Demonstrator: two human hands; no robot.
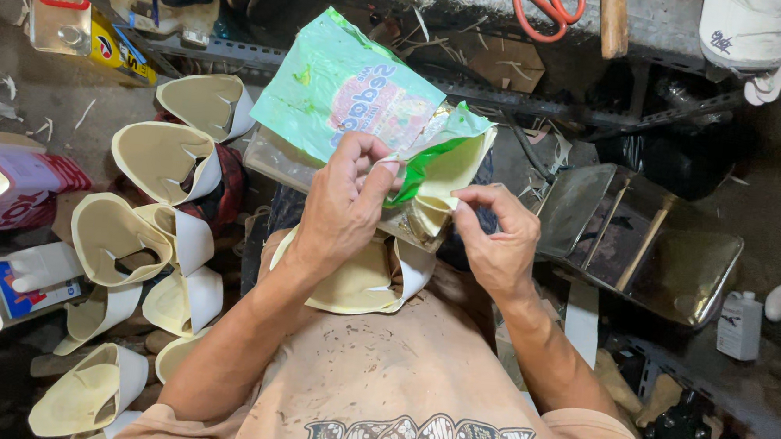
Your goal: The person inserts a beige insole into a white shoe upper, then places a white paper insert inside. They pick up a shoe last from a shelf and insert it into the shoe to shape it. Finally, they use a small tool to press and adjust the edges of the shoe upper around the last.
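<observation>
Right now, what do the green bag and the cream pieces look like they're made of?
The green bag, pinched by the left hand, looks like thin glossy plastic film: it crinkles and catches light. The cream pieces look like matte, flexible sheet with white lining, maybe synthetic leather or foam; they curl without creasing. The right hand holds one.

The crumpled green plastic bag (345, 86) hides most of the clear wrapped bundle (274, 159) beneath it. Beyond the bag, the orange-handled scissors (547, 4) are cut off by the top edge.
</observation>
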